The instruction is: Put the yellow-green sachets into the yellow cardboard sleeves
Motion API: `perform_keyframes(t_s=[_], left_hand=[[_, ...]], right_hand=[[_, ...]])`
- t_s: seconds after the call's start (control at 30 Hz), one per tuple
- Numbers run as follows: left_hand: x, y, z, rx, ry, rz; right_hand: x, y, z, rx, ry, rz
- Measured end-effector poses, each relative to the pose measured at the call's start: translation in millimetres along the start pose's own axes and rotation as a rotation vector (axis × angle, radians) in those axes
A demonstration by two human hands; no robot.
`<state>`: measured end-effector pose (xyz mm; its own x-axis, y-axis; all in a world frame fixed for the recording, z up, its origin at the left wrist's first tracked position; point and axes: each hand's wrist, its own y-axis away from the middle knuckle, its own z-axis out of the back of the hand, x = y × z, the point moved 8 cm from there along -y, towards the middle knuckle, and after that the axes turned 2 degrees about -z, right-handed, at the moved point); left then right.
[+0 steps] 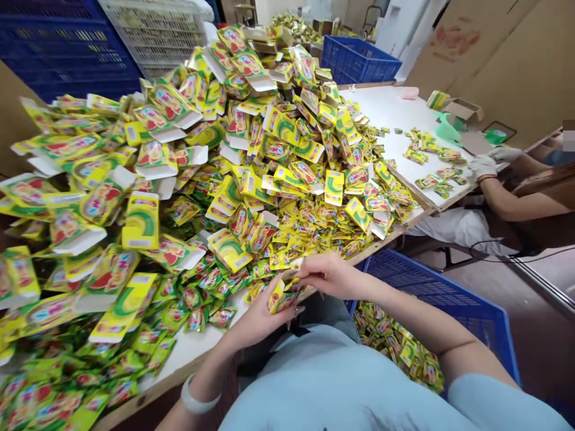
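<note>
Low in front of my body, at the table's front edge, my left hand [259, 318] is closed around a small yellow printed carton [283, 294]. The carton is tilted, and its lower part lies in the palm. My right hand [331, 275] is closed in a pinch at the carton's upper end, by a pale flap; its fingertips are partly hidden. Just beyond both hands lies a spread of small yellow sachets [309, 227]. Green sachets [193, 299] lie left of my left hand. A tall heap of open-flapped yellow cartons [141, 221] covers the table behind them.
Below my right arm stands a blue crate [485, 311] holding filled-looking cartons [404, 341]. Another blue crate [359, 60] is at the back, with stacked crates [67, 48] at the left. A co-worker's gloved hands [483, 166] are over sachets on the white table [381, 108] at right.
</note>
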<state>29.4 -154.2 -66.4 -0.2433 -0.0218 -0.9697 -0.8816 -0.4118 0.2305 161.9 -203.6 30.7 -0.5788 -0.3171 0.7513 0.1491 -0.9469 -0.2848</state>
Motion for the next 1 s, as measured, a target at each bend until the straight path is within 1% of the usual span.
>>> perform_keyframes(t_s=[0.07,0.13,0.2,0.27,0.3,0.33,0.4,0.47,0.5,0.6,0.63,0.67,0.77,0.8,0.83,0.87,0.93,1.0], left_hand=[[0,-1,-5.9,0.013,0.018,0.029],[2,0,-15.2,0.055,0.08,0.087],[5,1,-28.0,0.145,0.167,0.149],[7,5,-39.1,0.241,0.25,0.192],[8,7,-42.7,0.275,0.287,0.206],[8,9,-44.9,0.298,0.316,0.213],[8,11,-46.5,0.32,0.343,0.211],[6,12,-46.2,0.318,0.312,0.191],[5,12,-45.9,0.311,0.284,0.18],[1,11,-46.1,0.27,0.218,0.16],[0,11,-45.8,0.247,0.21,0.157],[-1,10,-45.5,0.226,0.207,0.152],[0,9,-45.8,0.203,0.205,0.124],[2,8,-46.4,0.204,0.203,0.117],[5,6,-46.5,0.195,0.196,0.116],[9,5,-45.9,0.17,0.181,0.116],[13,2,-43.8,0.089,0.138,0.103],[9,2,-46.0,0.039,0.075,0.047]], right_hand=[[-6,8,-7,-0.015,-0.026,0.035],[-9,14,-15,-0.029,-0.028,0.057],[-6,19,-17,-0.088,0.025,0.095],[1,22,-12,-0.158,0.09,0.136],[3,23,-10,-0.164,0.095,0.141],[3,23,-9,-0.136,0.073,0.128],[-1,22,-11,-0.006,-0.027,0.072],[-5,23,-13,0.109,-0.113,0.015],[-7,23,-12,0.127,-0.129,-0.002],[-11,25,-10,0.104,-0.139,-0.043],[-13,25,-12,0.131,-0.168,-0.072],[-14,27,-16,0.188,-0.222,-0.116],[-17,37,-37,0.474,-0.442,-0.283],[-16,39,-42,0.526,-0.479,-0.311],[-15,39,-45,0.522,-0.476,-0.31],[-14,37,-44,0.469,-0.433,-0.283],[-11,35,-38,0.296,-0.299,-0.208],[-11,43,-21,0.151,-0.206,-0.186]])
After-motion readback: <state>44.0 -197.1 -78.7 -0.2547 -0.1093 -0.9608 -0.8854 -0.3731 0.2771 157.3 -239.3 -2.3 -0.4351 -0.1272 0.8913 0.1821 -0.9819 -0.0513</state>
